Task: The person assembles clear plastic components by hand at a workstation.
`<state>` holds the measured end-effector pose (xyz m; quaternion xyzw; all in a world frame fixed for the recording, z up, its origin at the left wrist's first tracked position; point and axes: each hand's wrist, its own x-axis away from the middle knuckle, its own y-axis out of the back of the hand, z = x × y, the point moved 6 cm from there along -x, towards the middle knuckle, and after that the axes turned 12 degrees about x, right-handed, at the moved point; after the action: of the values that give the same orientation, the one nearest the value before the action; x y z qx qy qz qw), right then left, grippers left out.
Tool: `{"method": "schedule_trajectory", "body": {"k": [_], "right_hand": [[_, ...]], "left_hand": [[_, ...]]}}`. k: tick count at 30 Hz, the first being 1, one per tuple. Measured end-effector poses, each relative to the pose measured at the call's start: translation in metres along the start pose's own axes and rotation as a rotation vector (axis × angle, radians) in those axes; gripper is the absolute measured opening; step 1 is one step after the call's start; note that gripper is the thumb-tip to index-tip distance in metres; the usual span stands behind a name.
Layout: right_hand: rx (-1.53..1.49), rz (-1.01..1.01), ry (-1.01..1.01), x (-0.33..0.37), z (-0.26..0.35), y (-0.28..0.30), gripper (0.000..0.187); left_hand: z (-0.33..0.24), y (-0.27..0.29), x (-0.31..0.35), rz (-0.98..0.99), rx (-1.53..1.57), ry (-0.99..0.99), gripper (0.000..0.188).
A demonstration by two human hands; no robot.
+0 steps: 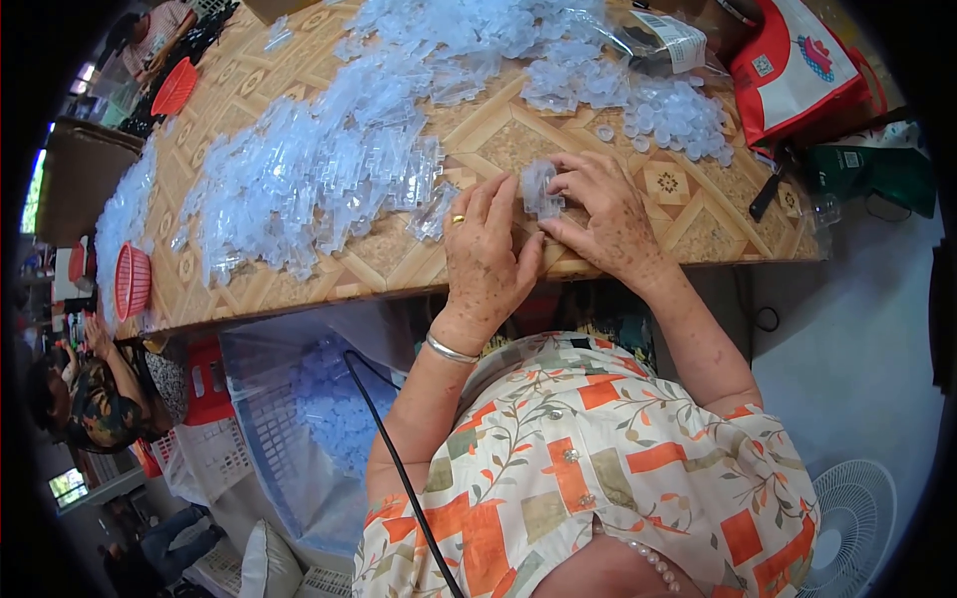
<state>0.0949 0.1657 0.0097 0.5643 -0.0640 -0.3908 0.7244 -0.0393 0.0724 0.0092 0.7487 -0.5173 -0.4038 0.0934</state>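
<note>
Between the fingers and thumb of my right hand (608, 214) is a small clear plastic piece (541, 189), held just above the near table edge. My left hand (488, 239) is beside it, with its thumb spread from its bent fingers and no object visible in the gap. Another clear plastic part (434, 211) lies against the outer side of my left hand. A large heap of flat clear plastic pieces (329, 179) spreads to the left and toward the far side. Beyond my right hand lies a pile of small round clear pieces (678, 120).
The patterned table (478, 140) carries a black-handled tool (766, 197) at right, a red-and-white bag (797, 75) and red baskets (132, 282) at left. Below stands a lined crate (269, 448) of clear parts. A fan (857, 518) is lower right; other people sit at left.
</note>
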Motion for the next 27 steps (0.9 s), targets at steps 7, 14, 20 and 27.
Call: {"method": "schedule_trajectory", "body": {"k": [7,14,20,27], "right_hand": [[-0.082,0.024,0.141,0.006,-0.018,0.006,0.029],[0.126,-0.041,-0.028,0.022,-0.008,0.002,0.051],[0.038,-0.055,-0.070,0.020,-0.013,0.002,0.065],[0.104,-0.051,-0.007,0.018,-0.005,-0.001,0.075]], "left_hand": [[0.002,-0.006,-0.007,0.028,0.033,-0.028,0.069],[0.006,-0.011,-0.012,0.038,0.061,-0.057,0.067],[0.004,-0.009,-0.010,0.041,0.014,-0.044,0.058],[-0.007,0.001,-0.003,-0.022,-0.043,-0.074,0.054]]}}
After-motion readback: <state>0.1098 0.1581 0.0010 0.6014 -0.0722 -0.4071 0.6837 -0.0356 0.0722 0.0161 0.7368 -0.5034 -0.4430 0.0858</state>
